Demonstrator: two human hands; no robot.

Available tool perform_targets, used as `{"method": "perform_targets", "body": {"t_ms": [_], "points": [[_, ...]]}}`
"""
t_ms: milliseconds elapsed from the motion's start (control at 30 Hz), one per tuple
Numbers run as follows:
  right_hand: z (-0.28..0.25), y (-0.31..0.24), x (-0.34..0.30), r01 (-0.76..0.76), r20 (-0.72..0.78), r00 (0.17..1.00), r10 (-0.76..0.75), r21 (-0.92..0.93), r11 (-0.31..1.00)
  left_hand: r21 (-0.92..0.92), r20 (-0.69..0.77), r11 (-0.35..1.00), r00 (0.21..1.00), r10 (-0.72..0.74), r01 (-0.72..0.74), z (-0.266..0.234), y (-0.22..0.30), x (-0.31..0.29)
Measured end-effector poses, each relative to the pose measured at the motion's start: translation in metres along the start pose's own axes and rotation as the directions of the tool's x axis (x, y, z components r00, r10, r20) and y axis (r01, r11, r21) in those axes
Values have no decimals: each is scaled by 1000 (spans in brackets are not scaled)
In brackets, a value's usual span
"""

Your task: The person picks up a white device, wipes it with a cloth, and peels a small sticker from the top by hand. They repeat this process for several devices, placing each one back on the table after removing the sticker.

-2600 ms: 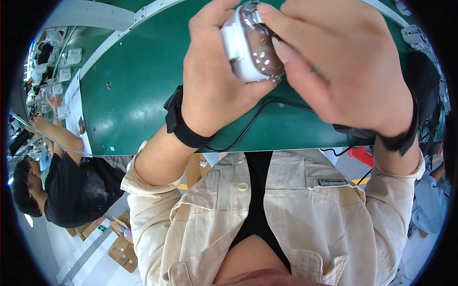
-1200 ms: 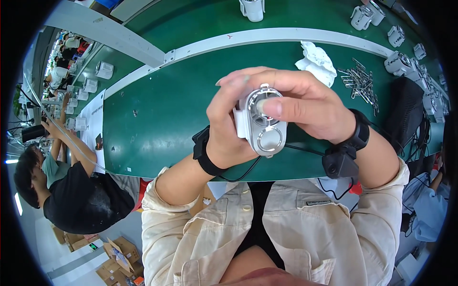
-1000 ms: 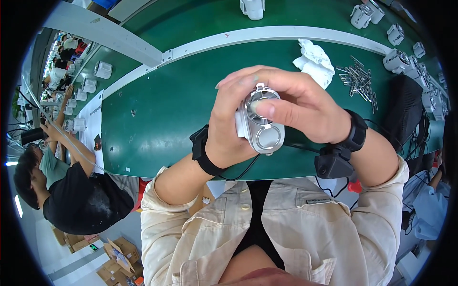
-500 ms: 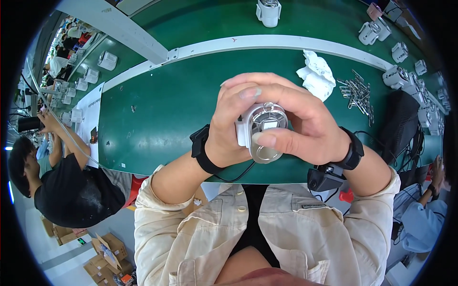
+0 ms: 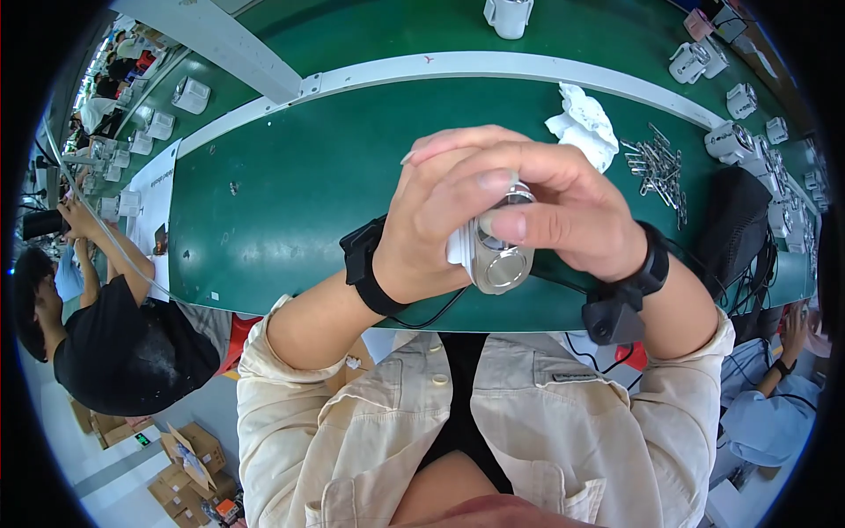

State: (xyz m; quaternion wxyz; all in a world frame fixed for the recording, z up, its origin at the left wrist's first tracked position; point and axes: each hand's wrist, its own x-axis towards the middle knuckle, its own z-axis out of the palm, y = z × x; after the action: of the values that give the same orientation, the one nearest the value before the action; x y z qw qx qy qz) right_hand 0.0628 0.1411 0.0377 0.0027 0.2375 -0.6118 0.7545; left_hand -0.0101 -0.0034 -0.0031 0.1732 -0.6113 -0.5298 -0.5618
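A small white device with a shiny, clear-and-silver oval front (image 5: 503, 269) is held up between my hands over the bench; I cannot make out its exact kind. My left hand (image 5: 422, 224) wraps round its white back from the left side. From the right, my right hand (image 5: 572, 198) curls over its top, with the thumb lying across the front and the fingers overlapping those of the left hand. The fingers cover the upper part of the device. Black straps with small dark modules sit on both my wrists.
A crumpled white cloth (image 5: 584, 128) and a pile of small metal parts (image 5: 654, 172) lie on the green bench (image 5: 264, 211). Right of them are a black bag (image 5: 732, 220), cables and several similar white devices (image 5: 729, 141). A white rail (image 5: 493, 65) crosses behind. Co-workers sit left and right.
The device has turned slightly and moved a little to the right. My right fingers and thumb now cover more of its upper front. The view has shifted slightly.
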Motion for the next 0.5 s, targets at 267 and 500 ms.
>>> {"method": "perform_targets", "body": {"t_ms": [267,500], "points": [[6,-2,-1,-196,-126,968,218,164,967,61,50,995,995,-81,78,-6,6,1],[9,-8,6,-297,-256,891,376,297,907,-105,56,916,922,-384,388,-9,6,-4]]}}
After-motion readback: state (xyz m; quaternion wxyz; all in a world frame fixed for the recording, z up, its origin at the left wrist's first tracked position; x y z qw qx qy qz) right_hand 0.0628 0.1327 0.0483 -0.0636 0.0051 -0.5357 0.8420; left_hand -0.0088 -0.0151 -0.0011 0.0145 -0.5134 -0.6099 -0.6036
